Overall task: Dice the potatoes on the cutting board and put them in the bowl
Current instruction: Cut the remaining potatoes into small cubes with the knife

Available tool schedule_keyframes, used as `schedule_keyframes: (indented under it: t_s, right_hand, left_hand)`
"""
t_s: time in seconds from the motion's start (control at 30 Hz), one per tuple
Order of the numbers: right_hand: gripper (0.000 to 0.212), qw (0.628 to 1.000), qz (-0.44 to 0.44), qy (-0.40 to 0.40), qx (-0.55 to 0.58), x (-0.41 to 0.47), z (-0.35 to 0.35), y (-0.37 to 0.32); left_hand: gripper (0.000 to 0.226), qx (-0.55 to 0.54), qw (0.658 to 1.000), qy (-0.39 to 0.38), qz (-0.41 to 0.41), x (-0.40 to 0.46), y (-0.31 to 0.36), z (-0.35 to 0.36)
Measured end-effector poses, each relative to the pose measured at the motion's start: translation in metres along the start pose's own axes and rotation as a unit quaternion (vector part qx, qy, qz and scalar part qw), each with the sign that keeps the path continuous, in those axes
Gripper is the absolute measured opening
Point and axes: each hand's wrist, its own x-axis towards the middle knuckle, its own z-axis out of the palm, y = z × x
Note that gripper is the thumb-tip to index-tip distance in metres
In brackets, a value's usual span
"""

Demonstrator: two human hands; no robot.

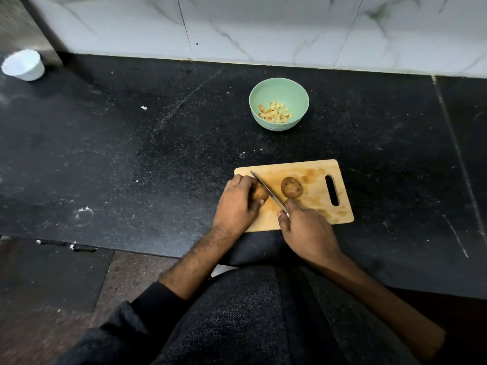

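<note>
A wooden cutting board [319,201] lies on the black counter in front of me. My left hand [237,204] grips a brown potato [259,193] at the board's left end. My right hand [305,233] grips the handle of a knife [267,190], whose blade lies slantwise against the right side of that potato. A second whole potato [291,187] sits free in the middle of the board. Beyond the board stands a pale green bowl [297,92] with several diced potato pieces [275,113] inside.
A white fluted cup [23,65] stands at the far left of the counter near a metal surface. A marble-tiled wall [263,27] closes the back. The counter's front edge runs just below the board, with floor at lower left.
</note>
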Motion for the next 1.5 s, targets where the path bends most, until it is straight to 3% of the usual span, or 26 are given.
schedule_keyframes:
  t_s: [0.2, 0.5, 0.93, 1.2, 1.5]
  right_hand:
    - [0.031, 1.0, 0.003, -0.009, -0.02, -0.0001, 0.0005, -0.0002]
    - [0.012, 0.999, -0.014, -0.023, 0.024, -0.0018, 0.0021, -0.0013]
    - [0.01, 0.998, -0.018, -0.033, 0.045, -0.0042, 0.0029, -0.0013]
    - [0.01, 0.999, -0.003, -0.038, 0.027, -0.0029, 0.0014, -0.0042]
    - [0.01, 0.999, -0.005, -0.037, 0.015, -0.0012, 0.0035, -0.0047]
  left_hand:
    - [0.041, 0.016, 1.0, 0.015, -0.007, 0.0005, 0.0011, 0.0023]
    - [0.036, 0.002, 1.0, 0.015, -0.014, 0.0007, 0.0009, 0.0007]
    - [0.031, 0.011, 1.0, 0.02, -0.003, -0.0016, 0.0025, 0.0002]
    - [0.044, -0.001, 1.0, 0.01, -0.006, -0.0008, 0.0041, -0.0025]
    - [0.035, 0.002, 1.0, 0.021, -0.011, 0.0006, 0.0038, -0.0035]
